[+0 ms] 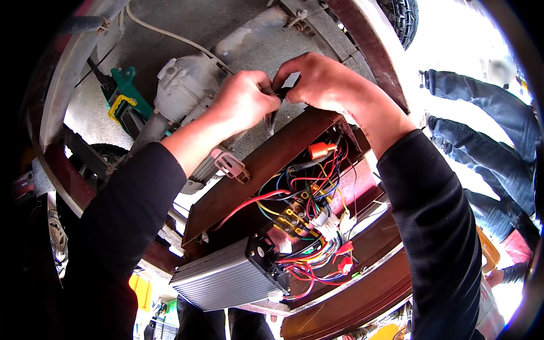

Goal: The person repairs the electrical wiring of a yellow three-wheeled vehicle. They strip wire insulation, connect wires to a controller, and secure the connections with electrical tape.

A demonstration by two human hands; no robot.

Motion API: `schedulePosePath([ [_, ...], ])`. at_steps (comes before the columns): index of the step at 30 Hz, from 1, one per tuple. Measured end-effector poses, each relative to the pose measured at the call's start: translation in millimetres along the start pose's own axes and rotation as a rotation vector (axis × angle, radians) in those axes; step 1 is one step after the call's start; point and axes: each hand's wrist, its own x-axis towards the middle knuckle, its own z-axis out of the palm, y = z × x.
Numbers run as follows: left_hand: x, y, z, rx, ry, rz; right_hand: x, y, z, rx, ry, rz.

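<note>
Above the far edge of a brown metal box (255, 167), my left hand (243, 102) and my right hand (323, 85) meet, fingertips pinched on a small black piece (281, 92). Most of it is hidden by the fingers, so its kind is unclear. Dark strands (270, 122) hang just below the left fingers. Inside the box lie coloured wires (317, 181), a yellow-marked terminal block (294, 218) and an orange connector (321, 149). A finned silver metal case (221, 277), with many wires at its right end, rests at the near side. A pinkish clip-like part (229, 164) sits on the box's rim.
Beyond the box is a grey cast housing (187, 88) with a pale cable (170, 31) running above it. A green and yellow tool (127, 96) lies at the left. The curved frame (374, 51) surrounds the opening. People in jeans (481, 102) stand at the right.
</note>
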Motion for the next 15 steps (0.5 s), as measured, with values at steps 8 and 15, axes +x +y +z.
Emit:
schedulePosePath([
  [8, 9.0, -3.1, 4.8, -0.355, 0.024, -0.061, 2.4, 3.0, 3.3, -0.177, 0.077, 0.049],
  [15, 7.3, -8.3, -1.1, -0.881, -0.087, -0.311, -2.4, -8.1, 1.2, -0.172, 0.053, -0.022],
])
